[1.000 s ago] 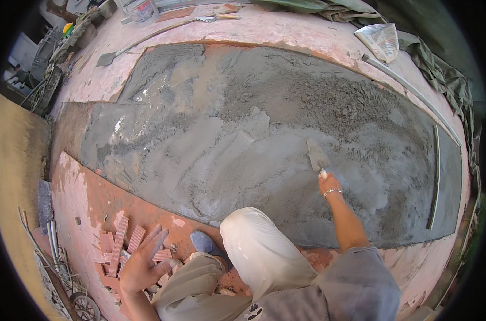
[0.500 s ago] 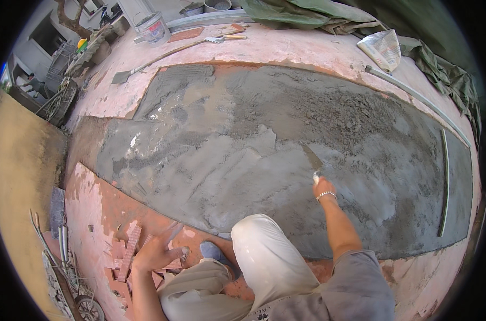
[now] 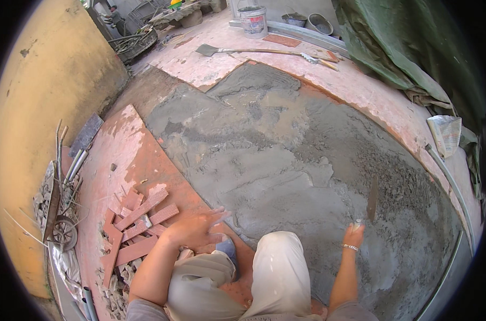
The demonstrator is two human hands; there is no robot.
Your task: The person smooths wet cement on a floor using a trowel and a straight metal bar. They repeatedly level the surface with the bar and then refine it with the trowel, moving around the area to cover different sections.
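Note:
A wide patch of wet grey mortar (image 3: 243, 176) spreads over the ground before me. My right hand (image 3: 354, 235), with a bracelet at its wrist, is closed round the handle of a trowel (image 3: 372, 200). The trowel's blade points away from me, over the rougher, darker mortar at the right; whether it touches the surface I cannot tell. My left hand (image 3: 194, 229) hangs open above my left leg, fingers stretched to the right and slightly blurred, with nothing in them. Just left of it lies a pile of reddish ribbed tile strips (image 3: 138, 224).
A long-handled shovel (image 3: 264, 51) lies beyond the mortar, near a bucket (image 3: 252, 22). A wheelbarrow (image 3: 61, 219) stands by the yellow wall (image 3: 55, 75). At the right are a green tarp (image 3: 392, 48), a white sack (image 3: 445, 134) and a long metal bar (image 3: 451, 182).
My view has turned to the left. The trowel, still in my right hand, now points more straight ahead. My left hand has moved from the tile pile toward the mortar edge, fingers extended.

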